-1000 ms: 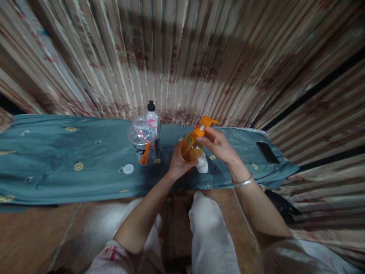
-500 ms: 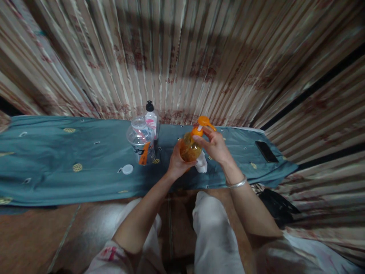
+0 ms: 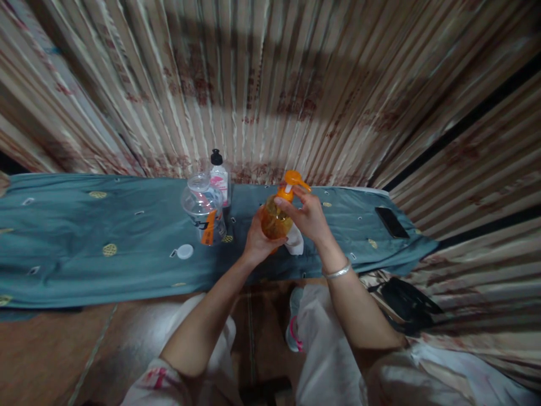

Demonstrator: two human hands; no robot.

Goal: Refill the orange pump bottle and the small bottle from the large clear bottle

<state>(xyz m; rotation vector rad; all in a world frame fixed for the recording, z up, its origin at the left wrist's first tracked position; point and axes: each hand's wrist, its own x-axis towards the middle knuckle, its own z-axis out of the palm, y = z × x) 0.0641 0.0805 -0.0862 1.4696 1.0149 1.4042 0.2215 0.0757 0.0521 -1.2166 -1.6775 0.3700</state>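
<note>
An orange pump bottle (image 3: 275, 220) is lifted just above the teal cloth (image 3: 105, 225). My left hand (image 3: 256, 242) wraps around its lower body. My right hand (image 3: 306, 217) grips the bottle's neck under the orange pump head (image 3: 295, 179), fingers curled around the collar. A small white cloth or tissue (image 3: 295, 242) shows beneath my right hand, partly hidden.
Left of the bottle stands an uncapped clear plastic bottle (image 3: 204, 210) with an orange label, its white cap (image 3: 185, 251) lying on the cloth. A small white bottle with a black cap (image 3: 218, 176) stands behind. A dark phone (image 3: 391, 221) lies at the right. Striped curtains hang behind.
The view has drifted slightly, so everything sits a little further left. My right hand's fingers have shifted around the pump collar; the pump head has turned a bit. Left hand keeps its hold.
</note>
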